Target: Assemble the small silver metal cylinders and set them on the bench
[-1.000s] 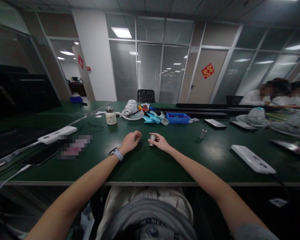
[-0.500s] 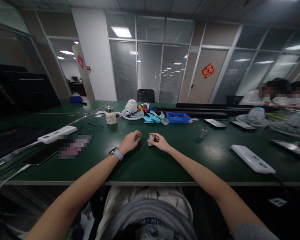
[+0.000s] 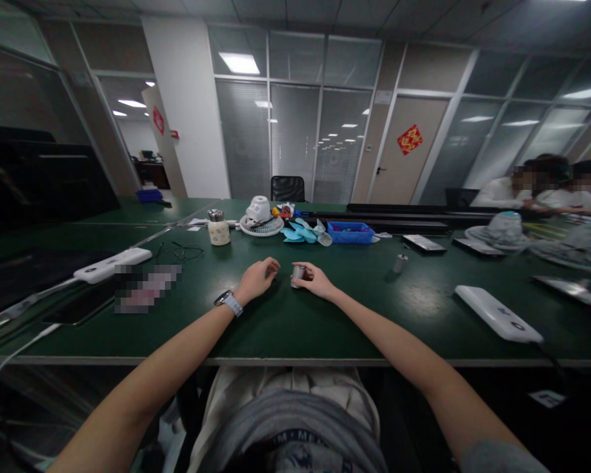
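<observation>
My right hand grips a small silver metal cylinder between thumb and fingers, low over the table. Just left of it, my left hand rests near the tabletop, its fingers loosely curved and apart, with nothing visible in them; a watch is on that wrist. A gap separates the left fingertips from the cylinder. A second silver cylinder, with a small stub on top, stands upright farther right on the green table.
Beyond my hands are a cream flask, a white fan part, light-blue blades and a blue basket. White power strips lie left and right. People sit at the far right.
</observation>
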